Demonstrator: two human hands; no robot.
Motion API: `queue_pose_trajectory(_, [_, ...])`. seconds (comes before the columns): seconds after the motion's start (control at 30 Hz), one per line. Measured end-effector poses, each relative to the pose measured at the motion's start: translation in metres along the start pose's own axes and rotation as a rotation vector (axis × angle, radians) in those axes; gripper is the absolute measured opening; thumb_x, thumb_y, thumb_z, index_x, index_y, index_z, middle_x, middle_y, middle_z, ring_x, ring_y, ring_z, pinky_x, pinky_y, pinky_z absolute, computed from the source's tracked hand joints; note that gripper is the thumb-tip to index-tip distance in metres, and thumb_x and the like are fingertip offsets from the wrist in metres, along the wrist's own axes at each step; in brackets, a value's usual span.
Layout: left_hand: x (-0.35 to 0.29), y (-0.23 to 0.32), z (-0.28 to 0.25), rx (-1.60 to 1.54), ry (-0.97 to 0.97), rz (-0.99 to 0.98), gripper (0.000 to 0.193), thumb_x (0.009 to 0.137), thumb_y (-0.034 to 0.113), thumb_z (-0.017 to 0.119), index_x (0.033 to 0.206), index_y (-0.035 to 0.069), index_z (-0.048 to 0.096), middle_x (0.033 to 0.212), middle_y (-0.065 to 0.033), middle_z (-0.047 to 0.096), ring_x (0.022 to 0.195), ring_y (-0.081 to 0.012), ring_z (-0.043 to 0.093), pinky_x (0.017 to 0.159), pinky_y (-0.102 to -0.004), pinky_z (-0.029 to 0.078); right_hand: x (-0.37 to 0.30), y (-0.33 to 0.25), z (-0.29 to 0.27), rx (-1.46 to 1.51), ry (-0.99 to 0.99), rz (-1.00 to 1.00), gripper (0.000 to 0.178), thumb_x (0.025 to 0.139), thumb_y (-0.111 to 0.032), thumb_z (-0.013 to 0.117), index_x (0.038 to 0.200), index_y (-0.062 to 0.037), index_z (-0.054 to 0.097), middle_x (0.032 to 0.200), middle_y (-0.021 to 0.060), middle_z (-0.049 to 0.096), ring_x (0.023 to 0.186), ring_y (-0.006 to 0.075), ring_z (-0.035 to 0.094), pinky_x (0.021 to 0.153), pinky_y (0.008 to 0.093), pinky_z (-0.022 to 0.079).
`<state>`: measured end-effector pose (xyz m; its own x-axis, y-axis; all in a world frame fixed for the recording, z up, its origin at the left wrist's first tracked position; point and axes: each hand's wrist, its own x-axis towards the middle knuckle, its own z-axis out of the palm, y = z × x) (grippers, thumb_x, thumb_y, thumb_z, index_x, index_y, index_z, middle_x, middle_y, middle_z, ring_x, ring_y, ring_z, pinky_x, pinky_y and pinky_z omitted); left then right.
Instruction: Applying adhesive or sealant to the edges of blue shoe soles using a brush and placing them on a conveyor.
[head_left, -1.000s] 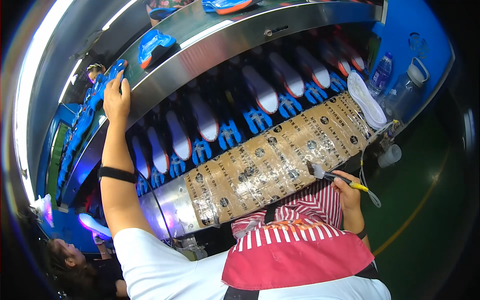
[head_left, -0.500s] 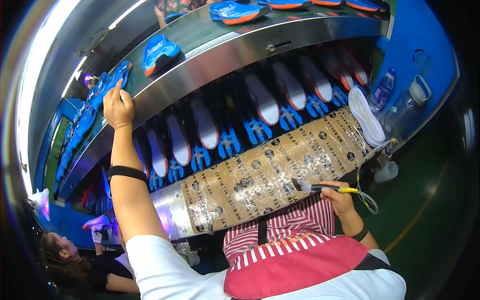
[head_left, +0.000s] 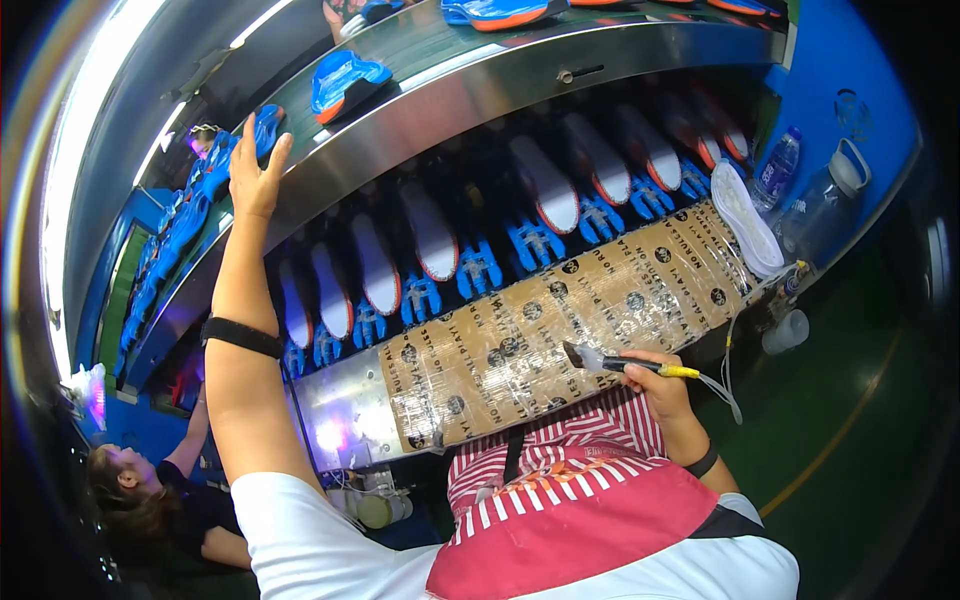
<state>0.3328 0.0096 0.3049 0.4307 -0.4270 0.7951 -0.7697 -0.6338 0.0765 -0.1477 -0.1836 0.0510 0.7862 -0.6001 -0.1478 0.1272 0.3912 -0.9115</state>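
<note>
My left hand (head_left: pixel 257 182) is raised to the upper conveyor with its fingers stretched and the thumb apart. The fingertips are beside a blue shoe sole (head_left: pixel 268 128); I cannot tell whether they touch it. My right hand (head_left: pixel 660 385) grips a brush (head_left: pixel 610 362) with a dark handle, a yellow sleeve and a pale cable. Its bristles point left, over a bench covered in brown printed paper and clear film (head_left: pixel 540 340). Another blue sole with an orange edge (head_left: pixel 345 85) lies farther right on the conveyor belt.
Below the conveyor, several pale soles (head_left: pixel 545 190) stand in a row above blue clamps (head_left: pixel 535 245). A white insole-shaped piece (head_left: pixel 745 220), a water bottle (head_left: pixel 777 168) and a grey flask (head_left: pixel 825 200) are at the right end. A co-worker (head_left: pixel 150 500) is at the lower left.
My left hand has gone from curled fingers with a pointing index to an open spread. The brush has shifted slightly left and turned. The conveyor soles appear farther right as the view shifts.
</note>
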Motion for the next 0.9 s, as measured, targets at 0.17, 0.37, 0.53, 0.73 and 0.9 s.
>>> queue_pose_trajectory(0.17, [0.015, 0.052, 0.025, -0.264, 0.012, 0.194, 0.086, 0.072, 0.053, 0.066, 0.138, 0.009, 0.033, 0.13, -0.0205, 0.044, 0.12, -0.0355, 0.041, 0.1, -0.0435, 0.031, -0.008, -0.001, 0.003, -0.077, 0.019, 0.014, 0.026, 0.077, -0.011, 0.065, 0.098, 0.0046, 0.065, 0.07, 0.0059, 0.064, 0.06, 0.0067, 0.055, 0.053, 0.0168, 0.04])
queue_pose_trajectory(0.37, [0.024, 0.09, 0.036, -0.123, -0.008, -0.056, 0.091, 0.072, 0.058, 0.063, 0.136, 0.001, 0.033, 0.129, -0.0277, 0.044, 0.121, -0.0384, 0.041, 0.101, -0.0427, 0.031, -0.016, -0.022, 0.009, -0.082, 0.063, -0.074, 0.024, 0.076, -0.005, 0.065, 0.097, 0.0075, 0.064, 0.069, 0.0099, 0.064, 0.056, 0.0099, 0.056, 0.052, 0.0181, 0.042])
queue_pose_trajectory(0.53, [0.019, 0.08, 0.04, -0.133, 0.071, -0.095, 0.078, 0.075, 0.042, 0.064, 0.135, 0.0, 0.036, 0.128, -0.0274, 0.044, 0.122, -0.0375, 0.041, 0.101, -0.0419, 0.031, -0.023, -0.013, -0.009, -0.082, 0.095, -0.052, 0.024, 0.076, -0.004, 0.064, 0.097, 0.0074, 0.063, 0.068, 0.0101, 0.064, 0.056, 0.0101, 0.057, 0.051, 0.0179, 0.043])
queue_pose_trajectory(0.73, [0.024, 0.033, 0.035, 0.254, 0.35, -0.316, 0.067, 0.076, 0.034, 0.054, 0.138, 0.018, 0.033, 0.138, -0.018, 0.033, 0.13, -0.0361, 0.028, 0.095, -0.0598, 0.028, -0.025, -0.015, -0.018, -0.075, 0.137, -0.094, 0.022, 0.076, -0.004, 0.065, 0.095, 0.0068, 0.064, 0.068, 0.0093, 0.064, 0.055, 0.0099, 0.057, 0.051, 0.0178, 0.043])
queue_pose_trajectory(0.9, [0.03, -0.025, -0.003, 0.526, -0.346, -0.516, 0.046, 0.081, 0.032, 0.055, 0.126, 0.023, 0.052, 0.132, -0.0076, 0.048, 0.125, -0.0295, 0.041, 0.097, -0.0665, 0.021, -0.026, -0.018, -0.024, -0.102, 0.123, -0.055, 0.024, 0.075, -0.007, 0.066, 0.096, 0.0054, 0.065, 0.069, 0.0081, 0.065, 0.059, 0.009, 0.058, 0.055, 0.0174, 0.043])
